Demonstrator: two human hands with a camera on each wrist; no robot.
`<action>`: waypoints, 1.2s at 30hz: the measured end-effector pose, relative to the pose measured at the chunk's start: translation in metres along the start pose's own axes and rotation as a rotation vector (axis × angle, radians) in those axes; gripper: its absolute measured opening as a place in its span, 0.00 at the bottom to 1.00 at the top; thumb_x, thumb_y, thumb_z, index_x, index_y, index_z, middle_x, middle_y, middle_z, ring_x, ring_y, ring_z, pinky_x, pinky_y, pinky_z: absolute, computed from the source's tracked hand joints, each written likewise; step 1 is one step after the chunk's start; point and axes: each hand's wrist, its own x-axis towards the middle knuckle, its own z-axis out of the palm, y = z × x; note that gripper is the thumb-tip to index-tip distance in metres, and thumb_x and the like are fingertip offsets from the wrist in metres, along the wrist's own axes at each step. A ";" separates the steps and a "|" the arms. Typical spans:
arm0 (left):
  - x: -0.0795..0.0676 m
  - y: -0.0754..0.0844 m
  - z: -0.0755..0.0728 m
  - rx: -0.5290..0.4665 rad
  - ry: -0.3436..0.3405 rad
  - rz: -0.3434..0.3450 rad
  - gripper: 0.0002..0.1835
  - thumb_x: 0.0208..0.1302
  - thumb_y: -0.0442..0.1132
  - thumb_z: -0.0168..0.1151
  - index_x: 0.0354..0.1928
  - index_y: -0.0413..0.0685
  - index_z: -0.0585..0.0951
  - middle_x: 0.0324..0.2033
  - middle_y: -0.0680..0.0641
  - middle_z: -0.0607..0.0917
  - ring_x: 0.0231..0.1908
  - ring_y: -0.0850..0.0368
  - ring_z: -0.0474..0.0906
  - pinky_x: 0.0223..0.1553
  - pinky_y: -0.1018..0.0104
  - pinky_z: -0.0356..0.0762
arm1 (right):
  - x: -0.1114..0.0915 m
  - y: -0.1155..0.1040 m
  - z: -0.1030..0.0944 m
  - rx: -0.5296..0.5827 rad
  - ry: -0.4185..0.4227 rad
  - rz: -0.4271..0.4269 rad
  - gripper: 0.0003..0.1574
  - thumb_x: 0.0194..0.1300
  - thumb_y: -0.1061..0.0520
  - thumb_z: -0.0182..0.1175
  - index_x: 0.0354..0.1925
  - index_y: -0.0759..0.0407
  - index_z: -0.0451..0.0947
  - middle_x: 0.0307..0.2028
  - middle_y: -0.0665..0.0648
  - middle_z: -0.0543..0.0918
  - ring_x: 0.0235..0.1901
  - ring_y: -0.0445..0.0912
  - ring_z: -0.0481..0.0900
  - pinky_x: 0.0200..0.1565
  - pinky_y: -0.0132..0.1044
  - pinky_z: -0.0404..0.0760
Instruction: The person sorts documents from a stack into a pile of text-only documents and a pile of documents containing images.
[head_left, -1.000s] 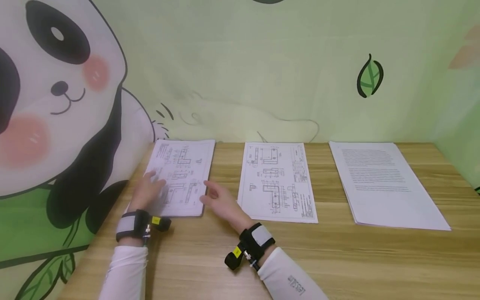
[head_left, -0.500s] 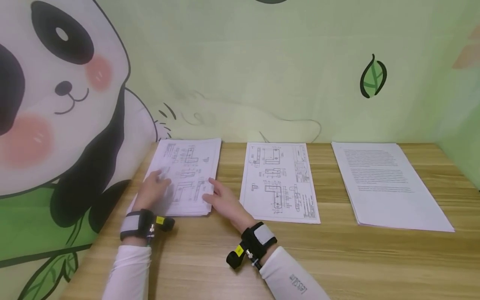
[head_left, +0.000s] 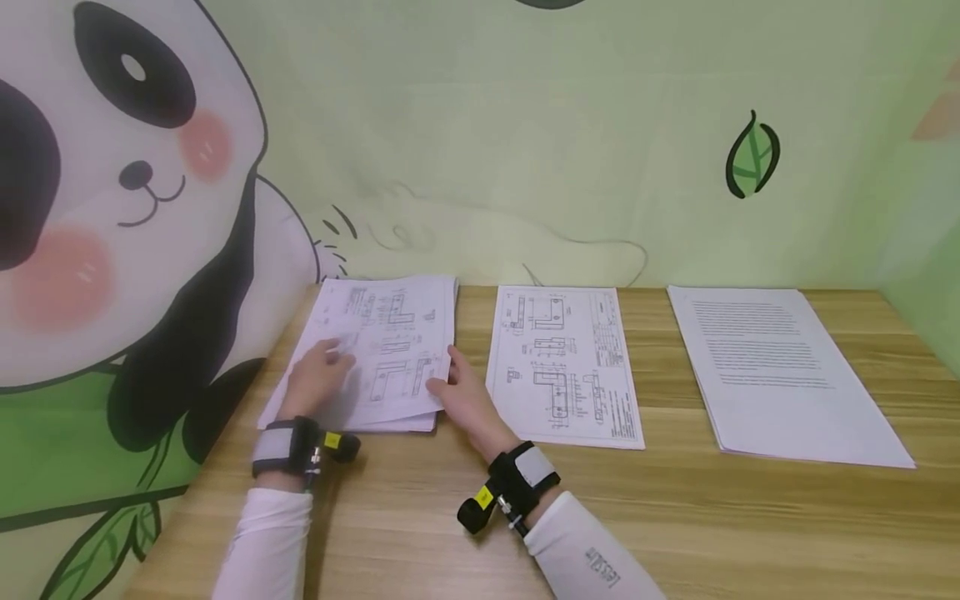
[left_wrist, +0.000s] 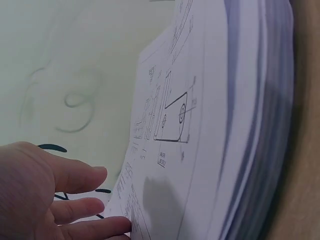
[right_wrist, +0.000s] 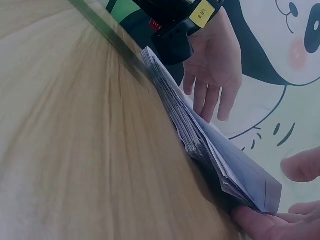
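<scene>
At the left of the table lies a stack of papers [head_left: 408, 427], its top sheet [head_left: 405, 325] printed with technical line drawings and shifted right over the rest. The sheet's near right corner is lifted. My left hand [head_left: 315, 383] is over the stack's left part; in the left wrist view its fingertips [left_wrist: 122, 226] meet the sheet's surface. My right hand [head_left: 472, 408] is at the stack's right edge. In the right wrist view its fingers [right_wrist: 250, 220] lie under the raised paper edge, while the thumb [right_wrist: 302, 166] stands apart above the sheet.
A second paper with similar drawings [head_left: 566, 367] lies in the middle of the wooden table [head_left: 637, 525]. To the right is a pile of text pages [head_left: 780, 417]. A green wall [head_left: 525, 150] with a painted panda [head_left: 187, 250] closes off the back and left.
The top drawing sheet has slid right, and its near corner has risen from the stack. Both hands have shifted slightly right; my right fingers now meet the sheet's edge.
</scene>
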 end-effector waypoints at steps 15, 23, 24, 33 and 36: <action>-0.001 -0.001 -0.003 0.016 -0.002 -0.040 0.35 0.69 0.52 0.43 0.72 0.45 0.49 0.71 0.33 0.54 0.68 0.34 0.52 0.65 0.37 0.56 | 0.003 -0.002 0.000 0.037 0.033 -0.024 0.40 0.63 0.60 0.53 0.71 0.59 0.52 0.61 0.67 0.72 0.60 0.53 0.72 0.64 0.50 0.69; -0.003 0.002 -0.003 -0.006 -0.024 -0.029 0.37 0.68 0.55 0.44 0.73 0.48 0.47 0.70 0.32 0.56 0.67 0.34 0.54 0.64 0.36 0.57 | 0.006 -0.002 0.001 -0.009 0.062 0.002 0.42 0.62 0.59 0.55 0.71 0.57 0.52 0.58 0.65 0.75 0.54 0.52 0.76 0.60 0.48 0.72; -0.003 0.002 -0.003 -0.008 -0.025 -0.028 0.38 0.68 0.55 0.44 0.73 0.49 0.47 0.70 0.32 0.56 0.67 0.34 0.54 0.64 0.36 0.57 | 0.006 -0.002 0.001 -0.012 0.063 0.006 0.42 0.62 0.58 0.55 0.71 0.57 0.51 0.57 0.64 0.76 0.52 0.51 0.76 0.58 0.47 0.73; -0.004 0.004 -0.001 -0.008 -0.018 -0.024 0.36 0.68 0.54 0.45 0.72 0.49 0.50 0.67 0.33 0.62 0.64 0.35 0.61 0.62 0.39 0.64 | 0.011 0.002 0.002 -0.041 0.118 0.033 0.34 0.61 0.58 0.53 0.66 0.61 0.62 0.52 0.61 0.79 0.47 0.50 0.76 0.55 0.46 0.74; -0.004 0.006 0.000 -0.018 -0.025 -0.033 0.35 0.68 0.54 0.45 0.72 0.49 0.51 0.67 0.34 0.64 0.61 0.36 0.65 0.59 0.41 0.68 | 0.013 0.003 0.000 -0.026 0.142 0.029 0.29 0.60 0.59 0.54 0.60 0.63 0.68 0.50 0.62 0.80 0.47 0.50 0.77 0.55 0.46 0.75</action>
